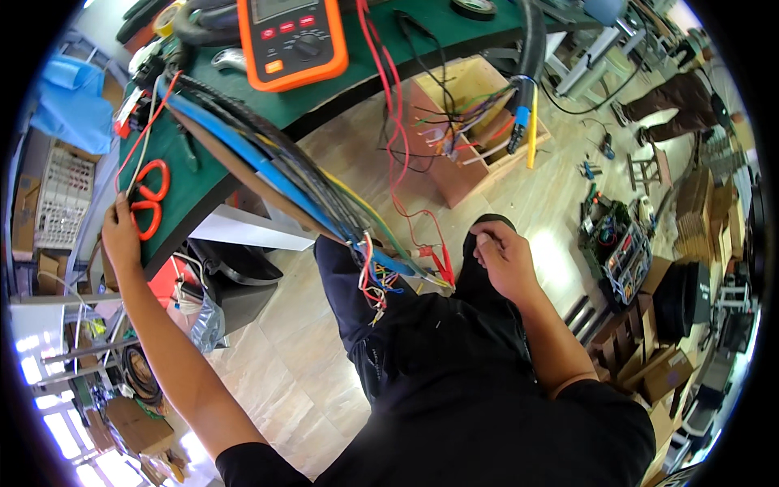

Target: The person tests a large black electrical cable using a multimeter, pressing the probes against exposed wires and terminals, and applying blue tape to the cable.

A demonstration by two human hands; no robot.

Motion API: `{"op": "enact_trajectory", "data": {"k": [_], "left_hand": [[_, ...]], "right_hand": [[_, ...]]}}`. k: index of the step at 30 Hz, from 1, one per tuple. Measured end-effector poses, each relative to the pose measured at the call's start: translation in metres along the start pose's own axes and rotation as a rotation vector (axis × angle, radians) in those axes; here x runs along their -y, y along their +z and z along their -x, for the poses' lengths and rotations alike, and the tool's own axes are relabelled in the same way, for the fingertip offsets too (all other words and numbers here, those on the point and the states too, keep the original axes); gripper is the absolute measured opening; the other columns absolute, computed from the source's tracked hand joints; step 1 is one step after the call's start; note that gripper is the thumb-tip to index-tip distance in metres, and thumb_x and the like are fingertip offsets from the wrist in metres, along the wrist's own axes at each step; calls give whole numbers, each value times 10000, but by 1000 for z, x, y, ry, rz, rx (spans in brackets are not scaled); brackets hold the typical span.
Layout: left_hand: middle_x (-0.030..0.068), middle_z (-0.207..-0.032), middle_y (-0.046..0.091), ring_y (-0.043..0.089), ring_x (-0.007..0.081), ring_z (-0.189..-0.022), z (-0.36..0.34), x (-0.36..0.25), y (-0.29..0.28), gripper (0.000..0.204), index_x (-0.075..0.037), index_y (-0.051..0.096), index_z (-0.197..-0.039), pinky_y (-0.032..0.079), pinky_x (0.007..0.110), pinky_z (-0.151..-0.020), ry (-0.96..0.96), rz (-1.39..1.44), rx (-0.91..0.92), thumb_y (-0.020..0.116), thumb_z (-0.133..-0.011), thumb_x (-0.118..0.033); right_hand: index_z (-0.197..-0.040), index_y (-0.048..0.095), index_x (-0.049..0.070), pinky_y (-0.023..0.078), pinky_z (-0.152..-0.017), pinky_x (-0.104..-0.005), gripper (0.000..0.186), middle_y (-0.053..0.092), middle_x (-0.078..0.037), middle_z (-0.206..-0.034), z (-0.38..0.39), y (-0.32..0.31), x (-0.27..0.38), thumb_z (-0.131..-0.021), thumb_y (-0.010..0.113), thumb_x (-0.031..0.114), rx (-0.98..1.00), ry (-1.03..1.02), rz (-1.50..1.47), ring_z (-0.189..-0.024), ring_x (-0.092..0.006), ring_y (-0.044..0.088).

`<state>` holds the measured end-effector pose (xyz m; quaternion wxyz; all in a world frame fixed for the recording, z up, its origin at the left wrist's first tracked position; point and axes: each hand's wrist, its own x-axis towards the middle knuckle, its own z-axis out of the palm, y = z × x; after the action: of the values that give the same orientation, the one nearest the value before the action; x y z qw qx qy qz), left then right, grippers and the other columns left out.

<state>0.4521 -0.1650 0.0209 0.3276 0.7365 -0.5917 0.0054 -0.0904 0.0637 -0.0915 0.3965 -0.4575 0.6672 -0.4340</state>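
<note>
My left hand (122, 237) is at the left edge of the green bench, fingertips pinched on a thin red wire (146, 126) and a white wire (152, 114). Beside its fingers lie scissors with orange-red handles (152, 183). A thick bundle of cables (276, 166), black, blue and brown, slopes from the bench to my lap. Its loose coloured wire ends (378, 292) hang between my legs. A red crocodile clip (443, 266) is at the tip of a yellow-green wire. Over my right knee, my right hand (505, 258) is curled closed, with nothing visible in it.
An orange multimeter (294, 40) lies on the green bench (365, 61), its red leads (392, 122) dangling. Beyond my knees stands a wooden box (462, 154) below a black cable with splayed wires. A tool case (621, 252) and cardboard boxes sit to the right. A person (677, 101) stands far right.
</note>
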Motion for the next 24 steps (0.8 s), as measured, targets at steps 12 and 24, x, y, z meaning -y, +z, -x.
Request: {"op": "enact_trajectory", "data": {"k": [12, 24], "left_hand": [[201, -1089, 654, 607, 301, -1036, -20, 29, -4, 631, 4, 629, -1173, 436, 360, -906, -30, -94, 15, 455, -936, -554], [188, -1166, 639, 596, 283, -1085, -35, 48, -4, 635, 16, 609, -1214, 423, 341, -939, -34, -80, 51, 481, -931, -538]], "right_hand": [[-1050, 602, -36, 506, -717, -341, 237, 666, -184, -830, -2, 4, -28, -914, 548, 149, -5, 2, 130, -796, -276, 676], [-963, 630, -41, 458, -588, -305, 389, 604, -83, -703, 9, 47, -89, -988, 484, 318, 228, 488, -280, -616, -160, 563]]}}
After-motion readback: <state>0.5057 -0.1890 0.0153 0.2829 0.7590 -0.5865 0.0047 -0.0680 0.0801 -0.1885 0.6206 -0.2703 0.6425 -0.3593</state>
